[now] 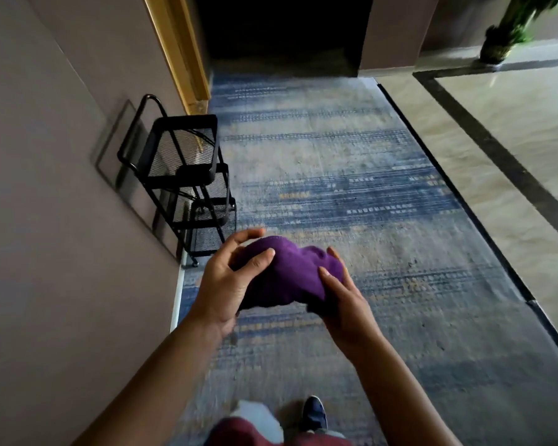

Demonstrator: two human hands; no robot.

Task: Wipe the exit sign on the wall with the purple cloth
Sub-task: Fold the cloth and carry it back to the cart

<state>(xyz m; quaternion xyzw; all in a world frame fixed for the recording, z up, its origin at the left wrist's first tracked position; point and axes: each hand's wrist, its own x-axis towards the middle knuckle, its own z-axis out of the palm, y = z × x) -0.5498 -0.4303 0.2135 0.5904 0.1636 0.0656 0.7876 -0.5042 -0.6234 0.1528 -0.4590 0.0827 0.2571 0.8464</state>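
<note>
The purple cloth (290, 272) is bunched up in the air above the carpet, held between both my hands. My left hand (229, 281) grips its left side, thumb on top and fingers curled around it. My right hand (342, 297) clasps its right end from below and the side. A flat rectangular panel (123, 162) sits low on the grey wall to the left, behind the cart; I cannot tell whether it is the exit sign. No lettering shows on it.
A black wire-mesh cart (187, 178) with three tiers stands against the left wall (45, 220). Blue and beige carpet (335, 156) runs ahead to a dark doorway (284, 24). Polished stone floor (512, 130) lies right, with a potted plant (509, 27) far right. My shoe (314, 413) shows below.
</note>
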